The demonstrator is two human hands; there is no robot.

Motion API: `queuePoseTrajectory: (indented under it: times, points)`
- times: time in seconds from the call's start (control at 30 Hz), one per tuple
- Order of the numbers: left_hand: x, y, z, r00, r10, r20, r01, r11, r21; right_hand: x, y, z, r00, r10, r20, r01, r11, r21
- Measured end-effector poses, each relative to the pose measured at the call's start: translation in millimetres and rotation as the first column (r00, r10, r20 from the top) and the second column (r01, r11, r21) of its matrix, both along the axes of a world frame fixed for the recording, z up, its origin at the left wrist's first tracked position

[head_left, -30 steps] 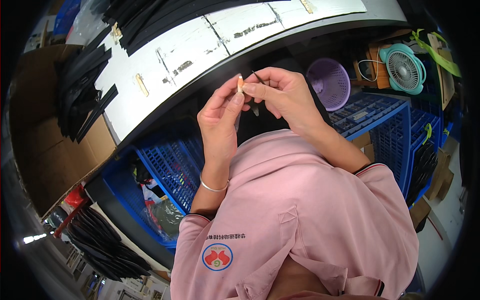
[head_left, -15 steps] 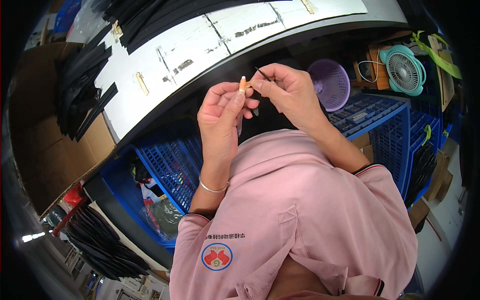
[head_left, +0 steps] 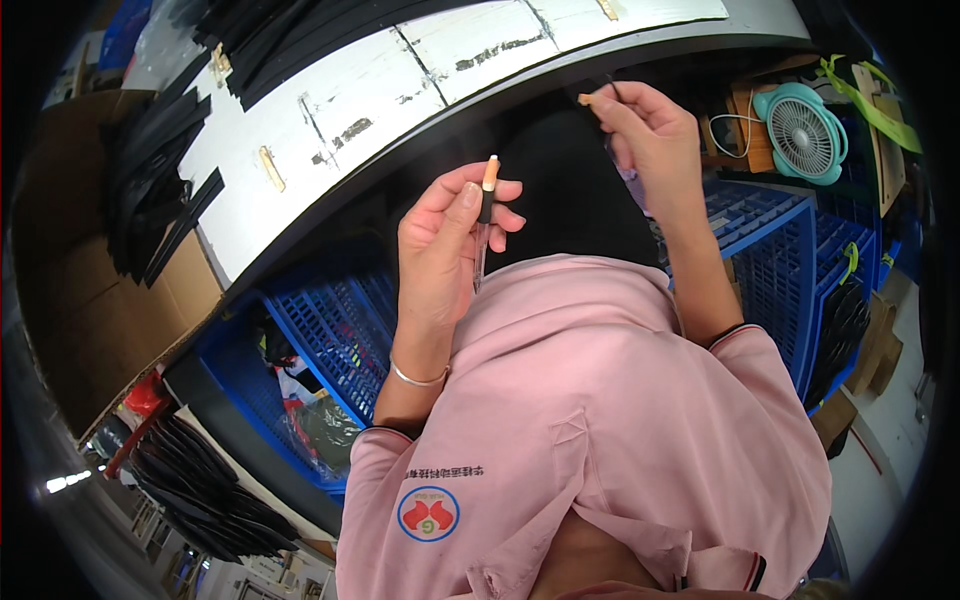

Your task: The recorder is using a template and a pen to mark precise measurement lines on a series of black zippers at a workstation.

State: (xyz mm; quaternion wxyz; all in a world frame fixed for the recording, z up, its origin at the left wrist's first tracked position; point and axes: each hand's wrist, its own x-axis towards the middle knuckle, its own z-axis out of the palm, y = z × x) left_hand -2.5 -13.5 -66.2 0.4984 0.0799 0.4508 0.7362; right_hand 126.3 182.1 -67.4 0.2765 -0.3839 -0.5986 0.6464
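My left hand (head_left: 438, 232) grips a slim pen (head_left: 487, 207) upright between thumb and fingers. The pen has a clear lower barrel, a black section, and an orange-tan upper part ending in a small white tip. To the right and farther off, my right hand (head_left: 655, 135) is closed in a pinch on a small orange-tan scrap (head_left: 586, 100). A thin dark stick-like thing also pokes out of that hand; its kind is unclear. The two hands are well apart, over my dark-clad lap.
A white worktable (head_left: 380, 75) bears black strips (head_left: 300, 40). At left stands a cardboard box (head_left: 75, 200), with blue crates (head_left: 330, 330) below it. On the right are another blue crate (head_left: 770, 240) and a turquoise fan (head_left: 800, 135). The purple basket is mostly hidden behind my right hand.
My right hand has moved away from the pen, to the right and farther off, with the orange-tan scrap in its pinch. My left hand stays nearly in place, and more of the pen shows.
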Motion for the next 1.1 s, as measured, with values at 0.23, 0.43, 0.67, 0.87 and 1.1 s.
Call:
queuePoseTrajectory:
  times: [0.23,0.43,0.67,0.87,1.1]
  points:
    - [1.0,3.1,-1.6,1.0,-0.027,0.014,0.027,0.999,0.02,104.4,69.2,-86.8,0.69,-0.31,0.654,-0.022,0.894,0.447]
    - [9.6,9.0,4.7,0.998,-0.053,-0.024,0.052,0.998,-0.046,114.3,64.2,-98.2,0.536,-0.436,0.722,-0.19,0.771,0.607]
    - [17.2,14.2,12.4,0.998,-0.034,-0.053,0.03,0.997,-0.07,61.3,19.3,-44.6,0.916,-0.004,0.401,-0.09,0.972,0.216]
    - [19.9,16.2,16.6,0.997,-0.002,-0.081,-0.006,0.995,-0.097,39.0,-24.8,21.6,0.927,0.341,0.158,-0.343,0.939,-0.013]
    - [20.6,14.1,16.5,0.989,-0.013,-0.146,-0.007,0.991,-0.137,28.0,-50.6,28.8,0.954,0.24,0.178,-0.291,0.882,0.37]
